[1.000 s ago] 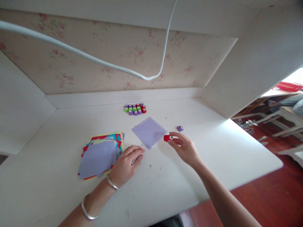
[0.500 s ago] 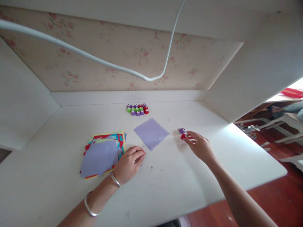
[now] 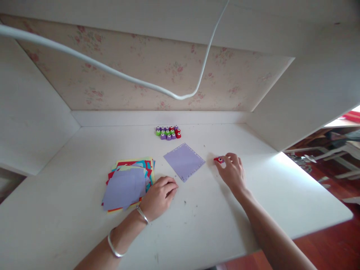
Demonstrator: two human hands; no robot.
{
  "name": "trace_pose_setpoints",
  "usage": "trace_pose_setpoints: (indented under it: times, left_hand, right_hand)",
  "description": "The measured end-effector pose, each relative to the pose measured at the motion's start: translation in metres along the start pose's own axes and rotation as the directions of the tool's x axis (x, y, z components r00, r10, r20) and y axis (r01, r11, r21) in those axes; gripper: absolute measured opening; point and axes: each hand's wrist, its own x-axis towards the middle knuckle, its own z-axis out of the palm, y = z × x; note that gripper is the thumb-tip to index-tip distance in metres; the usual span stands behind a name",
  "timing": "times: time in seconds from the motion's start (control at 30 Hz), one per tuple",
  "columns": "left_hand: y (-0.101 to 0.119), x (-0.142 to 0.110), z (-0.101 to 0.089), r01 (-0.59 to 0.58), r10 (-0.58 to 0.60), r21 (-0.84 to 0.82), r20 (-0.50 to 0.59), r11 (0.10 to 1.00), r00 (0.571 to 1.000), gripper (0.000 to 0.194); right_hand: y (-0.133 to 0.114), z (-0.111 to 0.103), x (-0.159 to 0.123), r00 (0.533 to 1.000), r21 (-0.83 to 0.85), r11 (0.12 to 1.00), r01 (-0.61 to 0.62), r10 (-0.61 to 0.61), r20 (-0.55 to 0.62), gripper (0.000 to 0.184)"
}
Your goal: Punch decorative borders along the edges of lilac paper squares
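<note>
My left hand (image 3: pixel 159 198) rests on the white tabletop with its fingers loosely curled together, and I see nothing held in it. Its fingertips lie close to the lower corner of a purple paper square (image 3: pixel 184 162), which has small punched holes along several edges. To the right of that sheet, my right hand (image 3: pixel 233 173) has its thumb and fingers closed round small craft punches. A red craft punch (image 3: pixel 218 160) with a white and black button shows at the thumb side. Right beside it, a purple craft punch (image 3: pixel 223 160) is mostly covered by the fingers.
Rows of purple, green and red craft punches (image 3: pixel 168 132) stand near the back wall. A stack of coloured paper (image 3: pixel 123 187) lies left of my left hand. Tiny paper scraps dot the tabletop (image 3: pixel 208 225). A white cable (image 3: pixel 126 78) hangs across above.
My right hand has shifted slightly toward the paper square, its fingers now over the purple punch. The red punch sits a little closer to the sheet. My left hand stays in place; the view has shifted slightly.
</note>
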Motion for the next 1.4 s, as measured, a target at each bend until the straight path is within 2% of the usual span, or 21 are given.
trace_pose_setpoints:
  times: [0.13,0.2,0.27,0.37,0.47,0.63,0.9,1.03,1.13,1.23,1.4]
  left_hand:
    - [0.002,0.000,-0.001,0.004,-0.005,0.006,0.019,1.000,1.000,0.016]
    - [0.003,-0.001,-0.001,-0.019,0.018,0.031,0.031,0.999,0.999,0.017]
    - [0.003,-0.001,-0.001,-0.056,0.053,0.065,0.048,0.996,0.997,0.018]
    - [0.004,-0.003,-0.001,-0.087,0.080,0.112,0.068,0.990,0.994,0.019]
    - [0.005,-0.005,-0.001,-0.083,0.072,0.134,0.084,0.987,0.994,0.019]
    - [0.004,-0.005,-0.001,-0.071,0.057,0.130,0.105,0.989,0.993,0.018]
    - [0.002,-0.006,0.001,-0.064,0.052,0.129,0.092,0.990,0.994,0.017]
    - [0.004,-0.006,0.001,-0.056,0.046,0.120,0.091,0.991,0.995,0.016]
    - [0.004,-0.006,0.000,-0.049,0.039,0.119,0.090,0.992,0.995,0.017]
    - [0.004,-0.005,0.000,-0.042,0.032,0.117,0.093,0.992,0.995,0.017]
    - [0.005,-0.004,0.001,-0.023,0.016,0.079,0.080,0.997,0.997,0.018]
  right_hand:
    - [-0.004,-0.006,0.001,1.000,-0.017,1.000,-0.015,0.016,0.006,0.025]
    - [-0.017,-0.013,0.001,0.999,-0.035,0.998,0.048,-0.048,0.003,0.026]
    - [-0.037,-0.018,0.000,0.986,0.058,0.986,0.156,-0.158,0.044,0.027]
    - [-0.066,-0.017,-0.004,0.913,0.309,0.905,0.292,-0.360,0.192,0.034]
    - [-0.084,-0.006,-0.007,0.867,0.397,0.866,0.304,-0.424,0.262,0.033]
    - [-0.087,0.006,-0.007,0.899,0.393,0.881,0.263,-0.372,0.233,0.025]
    - [-0.091,-0.004,-0.016,0.931,0.269,0.945,0.186,-0.257,0.258,0.028]
    - [-0.088,-0.004,-0.022,0.913,0.332,0.910,0.250,-0.335,0.232,0.041]
    - [-0.089,-0.001,-0.019,0.876,0.387,0.868,0.310,-0.419,0.238,0.043]
    - [-0.093,-0.002,-0.013,0.827,0.468,0.805,0.365,-0.511,0.235,0.037]
    - [-0.097,-0.002,-0.010,0.817,0.460,0.762,0.455,-0.563,0.126,0.024]
